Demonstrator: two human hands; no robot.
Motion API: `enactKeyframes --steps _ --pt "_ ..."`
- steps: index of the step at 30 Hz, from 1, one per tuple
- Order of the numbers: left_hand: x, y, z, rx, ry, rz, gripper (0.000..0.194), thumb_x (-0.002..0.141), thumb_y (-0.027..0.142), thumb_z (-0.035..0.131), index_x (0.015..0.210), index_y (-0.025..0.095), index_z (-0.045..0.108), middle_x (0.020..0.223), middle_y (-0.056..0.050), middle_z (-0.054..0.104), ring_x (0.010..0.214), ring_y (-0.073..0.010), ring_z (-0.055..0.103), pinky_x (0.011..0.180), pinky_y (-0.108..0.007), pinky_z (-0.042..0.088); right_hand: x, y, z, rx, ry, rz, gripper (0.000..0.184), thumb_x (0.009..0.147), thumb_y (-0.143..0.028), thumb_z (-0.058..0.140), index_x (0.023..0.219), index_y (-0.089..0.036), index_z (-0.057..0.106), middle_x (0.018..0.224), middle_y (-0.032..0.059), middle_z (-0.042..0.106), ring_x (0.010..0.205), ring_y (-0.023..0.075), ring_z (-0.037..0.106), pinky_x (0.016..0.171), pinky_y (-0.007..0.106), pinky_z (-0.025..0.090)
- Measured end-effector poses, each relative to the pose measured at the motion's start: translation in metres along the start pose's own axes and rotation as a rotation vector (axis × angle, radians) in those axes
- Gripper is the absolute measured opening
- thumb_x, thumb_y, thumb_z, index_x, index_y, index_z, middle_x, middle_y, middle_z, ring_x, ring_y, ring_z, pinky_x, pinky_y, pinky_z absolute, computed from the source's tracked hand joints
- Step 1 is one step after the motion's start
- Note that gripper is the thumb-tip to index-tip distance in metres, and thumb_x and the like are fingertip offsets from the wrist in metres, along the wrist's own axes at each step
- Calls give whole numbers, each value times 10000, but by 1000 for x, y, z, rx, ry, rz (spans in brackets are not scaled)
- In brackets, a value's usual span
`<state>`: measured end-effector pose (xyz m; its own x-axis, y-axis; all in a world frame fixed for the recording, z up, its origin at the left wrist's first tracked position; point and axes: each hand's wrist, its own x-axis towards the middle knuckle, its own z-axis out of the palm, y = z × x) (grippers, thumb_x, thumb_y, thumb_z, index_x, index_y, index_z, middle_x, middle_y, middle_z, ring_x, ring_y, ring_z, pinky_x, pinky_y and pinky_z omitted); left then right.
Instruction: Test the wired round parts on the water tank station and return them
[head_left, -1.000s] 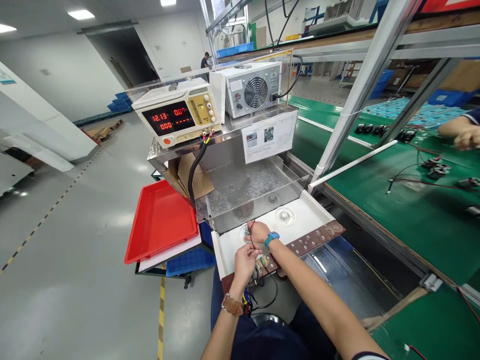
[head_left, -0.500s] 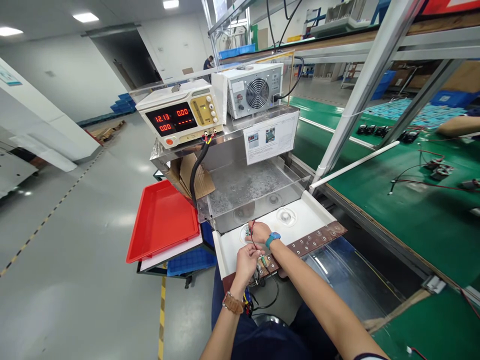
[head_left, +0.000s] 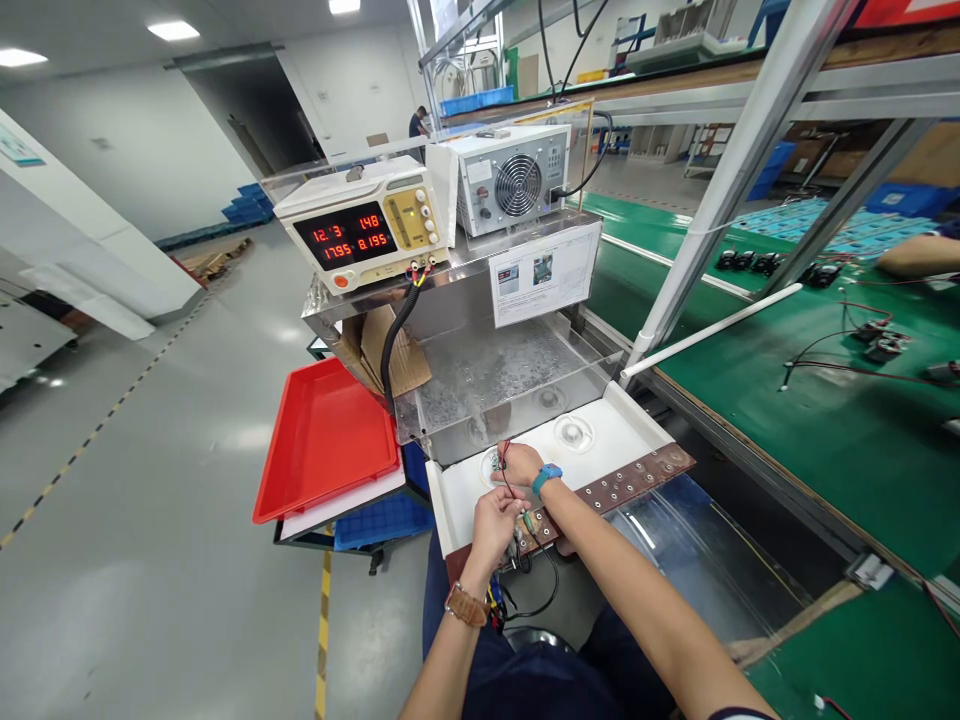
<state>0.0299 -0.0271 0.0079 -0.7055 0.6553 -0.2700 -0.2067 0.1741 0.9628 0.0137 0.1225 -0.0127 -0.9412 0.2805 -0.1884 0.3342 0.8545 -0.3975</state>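
Observation:
My right hand [head_left: 520, 464], with a blue wristband, is closed round a small part with green bits [head_left: 495, 462] over the left round holder in a white tray [head_left: 630, 428]. My fingers hide most of that part. Thin red and black wires [head_left: 507, 484] loop from it toward my left hand [head_left: 493, 522]. Pinched in the left fingertips are the wire ends, at the tray's brown perforated front strip [head_left: 637, 474]. Close by is a green clip [head_left: 528, 521] on a black lead. A power supply [head_left: 352, 235] behind shows lit red digits.
A red tray [head_left: 322, 440] stands on a cart at the left. Behind the white tray rises a clear panel below a metal shelf carrying a grey fan-backed unit [head_left: 514, 180]. On the green bench [head_left: 825, 420] lie motors with wires [head_left: 881, 340]; another person's arm [head_left: 919, 255] rests there.
The power supply's readings have risen from zeros and dashes to 1.48, 17.95 and 8.195. Both hands stay in nearly the same place, and the camera view has shifted very slightly.

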Motion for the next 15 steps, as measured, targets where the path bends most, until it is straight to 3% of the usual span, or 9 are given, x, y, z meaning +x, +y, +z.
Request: enactKeyframes --steps 15 --pt "1 2 1 -10 -5 -12 178 654 321 709 732 179 637 661 -60 726 701 -215 701 685 -296 502 2 2 3 3 25 -14 397 763 -442 722 1042 -182 608 972 77 701 914 234 640 705 266 387"
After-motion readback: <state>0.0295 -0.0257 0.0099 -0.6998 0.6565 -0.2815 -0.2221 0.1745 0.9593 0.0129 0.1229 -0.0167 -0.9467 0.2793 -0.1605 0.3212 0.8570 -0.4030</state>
